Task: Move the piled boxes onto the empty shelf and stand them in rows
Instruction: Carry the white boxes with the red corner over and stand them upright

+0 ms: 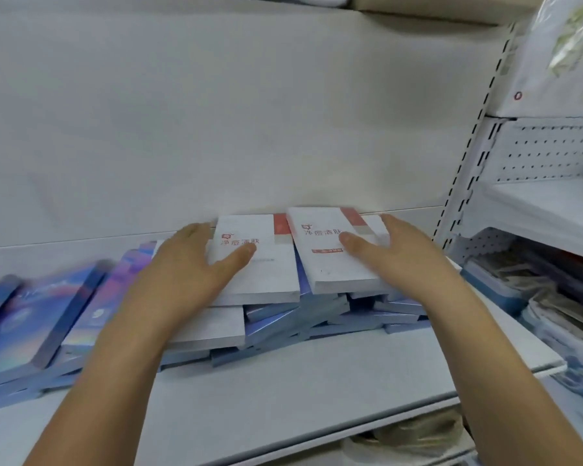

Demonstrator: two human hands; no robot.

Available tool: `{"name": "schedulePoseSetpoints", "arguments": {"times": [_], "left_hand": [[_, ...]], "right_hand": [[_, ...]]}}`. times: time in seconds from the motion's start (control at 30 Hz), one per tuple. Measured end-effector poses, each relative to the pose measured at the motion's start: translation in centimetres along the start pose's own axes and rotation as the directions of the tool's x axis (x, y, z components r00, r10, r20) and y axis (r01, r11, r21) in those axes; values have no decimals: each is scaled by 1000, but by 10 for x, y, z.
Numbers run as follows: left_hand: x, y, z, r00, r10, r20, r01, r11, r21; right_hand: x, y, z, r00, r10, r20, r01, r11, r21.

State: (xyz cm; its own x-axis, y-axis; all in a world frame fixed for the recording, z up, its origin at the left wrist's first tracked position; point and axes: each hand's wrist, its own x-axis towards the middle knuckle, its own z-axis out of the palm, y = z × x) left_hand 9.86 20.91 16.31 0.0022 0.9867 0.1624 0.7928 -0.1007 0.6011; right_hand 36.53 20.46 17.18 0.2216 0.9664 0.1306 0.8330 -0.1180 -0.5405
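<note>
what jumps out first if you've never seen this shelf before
The left hand and the right hand reach in from below, and each lays a thumb on top of one of the two white boxes at the middle of the shelf. Those lie on a messy pile of blue boxes. At the left edge, leaning blue boxes blur together.

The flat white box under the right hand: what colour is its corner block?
Red, on the flat white box, best in head view.
</note>
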Motion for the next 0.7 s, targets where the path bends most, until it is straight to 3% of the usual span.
{"name": "schedulePoseSetpoints", "arguments": {"times": [0.07, 0.17, 0.3, 0.4, 0.53, 0.7], "left_hand": [[6, 0, 7, 993, -118, -30, 122, 969, 214], [9, 3, 13, 975, -224, -6, 216, 933, 287], [10, 22, 12, 972, -232, 17, 227, 960, 164], [8, 29, 13, 977, -212, 2, 212, 977, 29], [6, 28, 6, 976, -184, -113, 152, 956, -250], [-18, 25, -10, 924, -222, -312, -5, 808, -589]], "right_hand": [[12, 9, 3, 999, 4, 49, 5, 984, -180], [23, 16, 5, 998, -44, 40, 51, 977, -207], [25, 20, 5, 995, -94, -21, 95, 995, 26], [22, 19, 1, 994, -105, -14, 104, 951, 291], [24, 22, -8, 983, -144, -116, 184, 778, 601], [24, 25, -13, 976, -157, -149, 201, 396, 896]]}}
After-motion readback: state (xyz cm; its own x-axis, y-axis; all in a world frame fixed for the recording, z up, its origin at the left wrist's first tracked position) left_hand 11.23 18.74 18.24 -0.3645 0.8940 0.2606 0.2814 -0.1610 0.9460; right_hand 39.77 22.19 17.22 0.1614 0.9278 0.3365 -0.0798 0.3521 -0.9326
